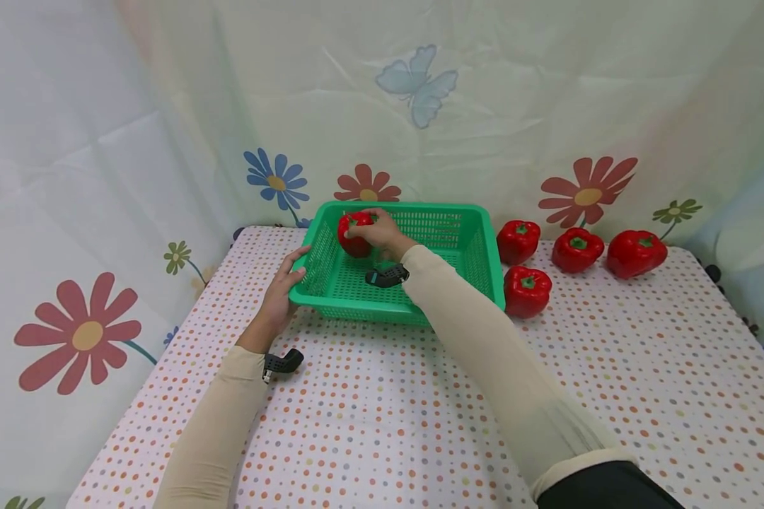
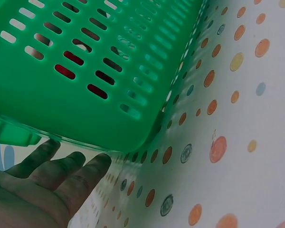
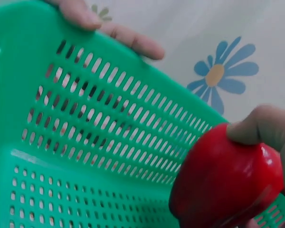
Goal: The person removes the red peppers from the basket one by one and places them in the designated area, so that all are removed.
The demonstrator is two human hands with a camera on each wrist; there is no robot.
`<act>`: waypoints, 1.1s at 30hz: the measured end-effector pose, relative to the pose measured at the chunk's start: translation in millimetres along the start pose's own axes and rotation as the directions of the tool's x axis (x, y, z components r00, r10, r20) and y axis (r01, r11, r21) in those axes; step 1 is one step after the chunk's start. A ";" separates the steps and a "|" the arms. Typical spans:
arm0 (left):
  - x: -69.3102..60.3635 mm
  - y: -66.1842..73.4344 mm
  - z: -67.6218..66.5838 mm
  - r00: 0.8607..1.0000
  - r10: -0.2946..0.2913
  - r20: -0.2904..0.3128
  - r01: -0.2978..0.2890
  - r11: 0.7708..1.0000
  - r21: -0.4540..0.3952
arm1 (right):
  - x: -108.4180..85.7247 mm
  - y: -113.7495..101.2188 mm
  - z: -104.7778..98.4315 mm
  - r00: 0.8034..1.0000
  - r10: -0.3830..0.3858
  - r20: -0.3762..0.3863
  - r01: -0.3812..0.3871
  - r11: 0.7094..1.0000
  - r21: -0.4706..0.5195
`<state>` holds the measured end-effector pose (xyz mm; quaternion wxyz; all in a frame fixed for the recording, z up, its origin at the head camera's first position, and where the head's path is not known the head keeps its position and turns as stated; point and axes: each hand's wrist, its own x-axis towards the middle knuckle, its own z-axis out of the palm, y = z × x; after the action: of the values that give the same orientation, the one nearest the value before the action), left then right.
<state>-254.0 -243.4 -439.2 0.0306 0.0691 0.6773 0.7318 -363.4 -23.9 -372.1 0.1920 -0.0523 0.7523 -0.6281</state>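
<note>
A red bell pepper is in my right hand, inside the green plastic basket near its far left corner. In the right wrist view, the thumb presses the glossy side of this pepper; most of the other fingers are hidden. My left hand rests against the basket's left rim. In the left wrist view, its extended fingers lie along the outside of the basket. Red shows through the slots in the basket wall.
Right of the basket sit several more red bell peppers: one by the far corner, one near the basket's right side, and others farther right. The table has a dotted cover. A flowered curtain hangs behind.
</note>
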 end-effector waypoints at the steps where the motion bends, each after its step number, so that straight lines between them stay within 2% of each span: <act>1: 0.0 0.3 0.0 1.000 0.001 -0.002 -0.001 1.000 -0.004 | -1.4 -1.2 -1.3 1.000 -0.001 0.010 0.001 1.000 0.028; 6: -1.6 1.8 -0.2 1.000 -0.006 -0.013 0.006 1.000 -0.004 | -10.4 -6.9 -6.5 0.998 -0.054 0.034 0.049 0.990 0.129; 11: -2.4 0.8 1.0 1.000 -0.003 -0.012 0.003 1.000 0.001 | -30.8 -11.5 -16.5 0.994 -0.105 0.029 0.099 0.984 0.147; 16: -2.1 -0.3 -0.1 1.000 0.016 -0.002 -0.016 1.000 -0.003 | -61.2 -15.9 -32.4 0.992 -0.122 0.043 0.116 0.984 0.132; 21: -2.6 2.1 1.2 1.000 0.017 -0.003 -0.017 1.000 0.019 | -100.7 -16.9 -56.5 0.989 -0.140 0.047 0.132 0.980 0.147; 24: -2.6 3.3 2.2 1.000 0.017 0.001 -0.017 1.000 0.020 | -127.3 -15.2 -75.0 0.984 -0.172 0.048 0.162 0.974 0.156; 27: -2.7 3.9 2.6 1.000 0.026 0.008 -0.026 1.000 0.012 | -155.8 -10.8 -98.8 0.983 -0.172 0.059 0.159 0.971 0.178; 30: -2.6 3.8 2.7 0.999 0.036 0.018 -0.036 0.999 0.012 | -184.3 -2.1 -131.9 0.985 -0.165 0.044 0.156 0.973 0.173; 33: -2.1 2.8 2.6 0.999 0.043 0.029 -0.044 0.999 0.018 | -209.1 12.8 -172.5 0.983 -0.180 -0.031 0.182 0.976 0.118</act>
<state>-251.4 -241.4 -436.3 0.0238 0.0945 0.6819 0.7249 -230.0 205.2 -314.1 0.1292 -0.1026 0.7071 -0.6875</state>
